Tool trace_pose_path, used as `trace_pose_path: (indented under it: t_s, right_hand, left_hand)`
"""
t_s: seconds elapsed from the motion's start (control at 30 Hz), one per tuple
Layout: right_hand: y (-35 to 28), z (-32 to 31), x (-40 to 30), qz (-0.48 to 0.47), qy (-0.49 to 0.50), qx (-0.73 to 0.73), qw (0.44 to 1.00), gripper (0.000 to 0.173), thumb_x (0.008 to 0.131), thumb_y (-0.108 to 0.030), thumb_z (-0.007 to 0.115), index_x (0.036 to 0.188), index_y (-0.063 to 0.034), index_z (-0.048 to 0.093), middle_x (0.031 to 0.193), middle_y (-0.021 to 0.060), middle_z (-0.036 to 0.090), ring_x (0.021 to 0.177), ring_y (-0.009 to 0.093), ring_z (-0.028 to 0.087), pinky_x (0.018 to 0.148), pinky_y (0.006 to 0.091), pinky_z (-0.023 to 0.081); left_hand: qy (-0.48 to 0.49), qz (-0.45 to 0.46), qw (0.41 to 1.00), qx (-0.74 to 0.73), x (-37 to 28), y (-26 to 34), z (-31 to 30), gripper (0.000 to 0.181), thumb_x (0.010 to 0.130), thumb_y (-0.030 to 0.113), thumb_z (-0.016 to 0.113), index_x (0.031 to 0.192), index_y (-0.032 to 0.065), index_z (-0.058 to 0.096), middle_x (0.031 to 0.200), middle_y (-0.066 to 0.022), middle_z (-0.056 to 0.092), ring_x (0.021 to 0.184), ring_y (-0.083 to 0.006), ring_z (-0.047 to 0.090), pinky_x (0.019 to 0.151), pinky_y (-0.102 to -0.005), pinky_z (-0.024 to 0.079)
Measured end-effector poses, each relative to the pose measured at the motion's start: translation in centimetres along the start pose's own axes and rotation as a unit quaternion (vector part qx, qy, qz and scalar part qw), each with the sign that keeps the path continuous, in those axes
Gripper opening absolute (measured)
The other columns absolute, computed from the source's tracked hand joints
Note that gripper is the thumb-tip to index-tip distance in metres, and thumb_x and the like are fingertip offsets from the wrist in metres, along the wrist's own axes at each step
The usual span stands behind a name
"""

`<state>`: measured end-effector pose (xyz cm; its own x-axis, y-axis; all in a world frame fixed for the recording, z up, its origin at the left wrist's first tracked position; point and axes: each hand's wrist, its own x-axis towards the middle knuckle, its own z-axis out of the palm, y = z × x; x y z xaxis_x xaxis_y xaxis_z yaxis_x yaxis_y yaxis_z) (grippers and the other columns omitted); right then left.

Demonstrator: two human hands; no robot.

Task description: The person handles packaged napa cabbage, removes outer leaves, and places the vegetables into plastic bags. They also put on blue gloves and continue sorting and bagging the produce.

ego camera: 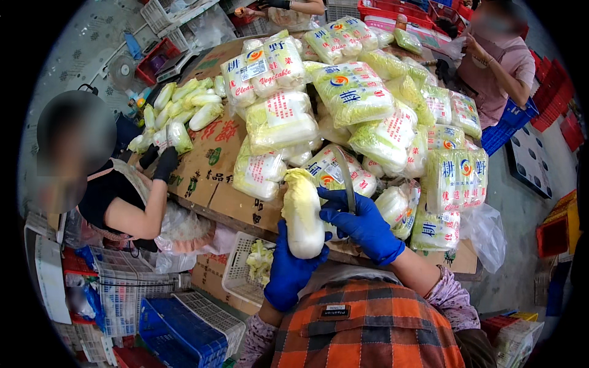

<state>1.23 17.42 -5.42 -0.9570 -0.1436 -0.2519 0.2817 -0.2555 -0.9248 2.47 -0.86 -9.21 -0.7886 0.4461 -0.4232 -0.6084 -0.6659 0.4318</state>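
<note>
My left hand (284, 273), in a blue glove, cradles a head of baby napa cabbage (303, 216) near the table's front edge. The cabbage stands upright, its white base towards me and its pale yellow leaf tips pointing away. In my right hand (368, 225), also blue-gloved, is a knife with a narrow, curved blade (346, 177). The blade rises past the cabbage's right side, apart from it. Just beyond my hands, bagged cabbages (338, 172) with printed film lie piled up. The knife's handle is hidden in my fist.
Cardboard (216, 161) covers the table. Loose cabbages (184, 103) lie at the far left, where a co-worker's gloved hands (161, 161) hold a bagged one. Another person (497, 60) stands far right. A white crate (239, 269) with leaf trimmings sits below my left; a blue crate (179, 329) stands nearby.
</note>
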Motion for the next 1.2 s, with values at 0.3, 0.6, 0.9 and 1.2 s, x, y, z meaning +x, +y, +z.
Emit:
trace_pose_path:
  t_s: [0.3, 0.6, 0.9, 1.2]
  right_hand:
    - [1.1, 0.5, -0.1, -0.088, 0.027, -0.143, 0.985, 0.032, 0.083, -0.021, 0.074, 0.106, -0.0008, 0.064, 0.092, 0.0057, 0.067, 0.076, 0.011, 0.060, 0.065, 0.0242, 0.050]
    - [2.4, 0.2, 0.4, -0.069, -0.003, -0.097, 0.993, 0.030, 0.081, -0.015, 0.076, 0.102, 0.0009, 0.063, 0.088, 0.0038, 0.064, 0.079, 0.008, 0.057, 0.069, 0.0246, 0.050]
    - [1.1, 0.6, -0.8, -0.045, -0.070, 0.094, 0.992, 0.040, 0.081, -0.012, 0.075, 0.116, -0.0018, 0.057, 0.098, 0.0019, 0.063, 0.085, 0.008, 0.058, 0.075, 0.0251, 0.049]
    - [1.5, 0.5, -1.0, -0.014, 0.026, 0.057, 0.998, 0.040, 0.083, -0.013, 0.073, 0.117, -0.0024, 0.056, 0.096, 0.0039, 0.064, 0.083, 0.011, 0.059, 0.073, 0.0255, 0.048]
  left_hand:
    - [-0.015, 0.050, 0.992, 0.118, -0.1, -0.9, -1.2, 0.064, 0.098, 0.056, 0.034, 0.139, 0.0068, 0.037, 0.121, -0.0189, 0.056, 0.096, -0.0267, 0.061, 0.082, -0.0382, 0.053]
    - [-0.035, 0.126, 0.982, 0.138, 0.3, -0.9, -0.3, 0.066, 0.099, 0.051, 0.035, 0.145, 0.0042, 0.027, 0.140, -0.0179, 0.041, 0.127, -0.0321, 0.045, 0.108, -0.0438, 0.037]
    - [0.045, 0.239, 0.932, 0.269, 0.5, -1.3, 0.1, 0.062, 0.099, 0.048, 0.041, 0.141, 0.0025, 0.033, 0.130, -0.0171, 0.050, 0.117, -0.0280, 0.053, 0.100, -0.0446, 0.044]
    - [0.058, 0.258, 0.964, 0.009, 1.1, -0.4, -1.4, 0.058, 0.097, 0.040, 0.051, 0.139, 0.0031, 0.037, 0.128, -0.0180, 0.053, 0.114, -0.0300, 0.055, 0.098, -0.0418, 0.047]
